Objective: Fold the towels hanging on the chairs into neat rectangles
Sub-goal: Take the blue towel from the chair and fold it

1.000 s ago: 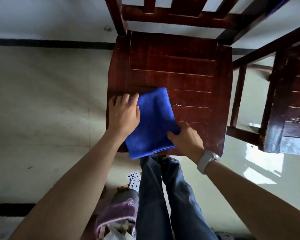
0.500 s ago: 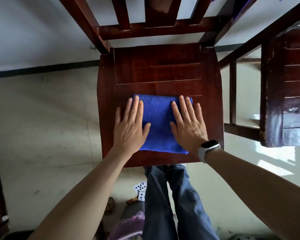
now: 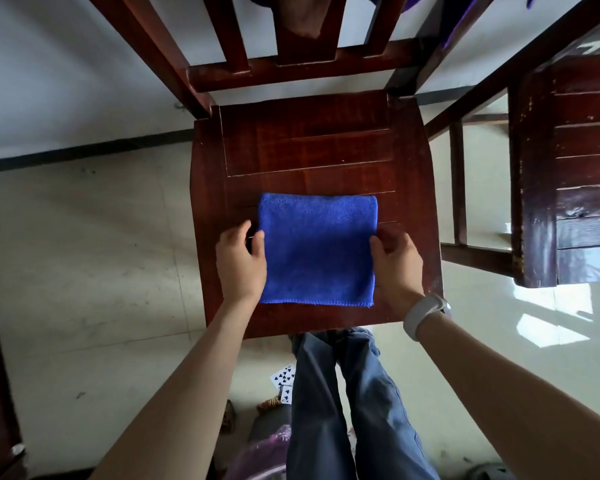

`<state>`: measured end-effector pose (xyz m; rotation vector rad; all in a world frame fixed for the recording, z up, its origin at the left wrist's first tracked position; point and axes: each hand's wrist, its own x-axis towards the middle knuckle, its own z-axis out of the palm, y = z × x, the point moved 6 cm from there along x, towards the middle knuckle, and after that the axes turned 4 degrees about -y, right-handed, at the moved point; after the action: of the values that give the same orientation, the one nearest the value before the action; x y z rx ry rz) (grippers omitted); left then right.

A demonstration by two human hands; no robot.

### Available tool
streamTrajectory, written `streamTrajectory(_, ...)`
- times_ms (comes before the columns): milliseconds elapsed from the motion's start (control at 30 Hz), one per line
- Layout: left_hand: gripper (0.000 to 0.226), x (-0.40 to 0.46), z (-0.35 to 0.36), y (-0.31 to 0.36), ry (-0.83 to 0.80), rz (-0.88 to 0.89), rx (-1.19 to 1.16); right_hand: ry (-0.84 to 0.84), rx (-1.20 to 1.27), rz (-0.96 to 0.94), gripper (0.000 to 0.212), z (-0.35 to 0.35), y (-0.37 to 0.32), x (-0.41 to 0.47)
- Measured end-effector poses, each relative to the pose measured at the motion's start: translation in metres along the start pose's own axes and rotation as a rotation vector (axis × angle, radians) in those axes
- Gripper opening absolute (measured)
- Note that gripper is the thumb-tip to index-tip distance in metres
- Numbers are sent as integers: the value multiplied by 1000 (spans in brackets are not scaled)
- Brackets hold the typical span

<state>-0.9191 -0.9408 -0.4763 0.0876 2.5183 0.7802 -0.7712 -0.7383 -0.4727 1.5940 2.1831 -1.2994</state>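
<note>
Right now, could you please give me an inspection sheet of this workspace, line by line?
Surface: dark wooden chair seat, slatted, scuffed at the edges.
Job's things: blue towel lies flat on the seat, folded into a neat near-square; something purple hangs on a chair back at the top right, unclear what.
Clutter: playing cards on the floor by the person's legs; a purplish bundle below them.
Grippers: left hand at the towel's left edge, right hand at its right edge, fingers curled; a firm grip cannot be confirmed.
Cables: nothing seen.
Surroundings: second wooden chair to the right, pale tiled floor, white wall.
</note>
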Motion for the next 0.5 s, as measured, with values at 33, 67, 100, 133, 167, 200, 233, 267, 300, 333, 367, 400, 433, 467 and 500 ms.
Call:
streamTrajectory(33, 37, 3, 1, -3, -23, -92, -49, -28, 35, 93, 28, 5, 3, 0)
streamTrajectory(67, 37, 7, 2, -4, -42, -148, -76, -59, 44, 156, 30, 10, 4, 2)
streamTrajectory(100, 37, 10, 2, -3, -62, -178, -85, -81, 40, 193, 31, 14, 4, 3)
streamTrajectory(133, 38, 14, 3, -3, -86, -198, -79, -92, 36, 218, 31, 17, 5, 6)
streamTrajectory(167, 38, 17, 3, -2, -109, -213, -62, -98, 46, 238, 28, 20, 4, 8)
streamTrajectory(200, 39, 20, 4, -1, -133, -226, -44, -106, 62, 259, 24, 21, 4, 10)
streamTrajectory(233, 39, 23, 5, 0, -160, -236, -28, -121, 79, 276, 20, 21, 3, 11)
streamTrajectory(267, 39, 25, 7, 1, -191, -248, -16, -140, 98, 282, 18, 22, 2, 12)
streamTrajectory(300, 38, 27, 8, 3, -226, -261, -7, -159, 121, 285, 20, 23, 1, 12)
streamTrajectory(333, 37, 28, 11, 3, -263, -276, -1, -167, 151, 284, 22, 23, 1, 11)
streamTrajectory(367, 37, 28, 12, 5, -297, -287, 0, -160, 183, 283, 23, 22, 0, 10)
streamTrajectory(400, 37, 27, 14, 7, -320, -293, -13, -150, 212, 281, 22, 21, -1, 7)
streamTrajectory(433, 35, 25, 14, 10, -329, -289, -42, -143, 237, 283, 18, 19, -1, 4)
streamTrajectory(467, 32, 22, 13, 13, -331, -276, -83, -147, 266, 284, 14, 16, -1, 1)
streamTrajectory(500, 30, 17, 11, 18, -335, -258, -126, -155, 303, 281, 12, 13, -1, -3)
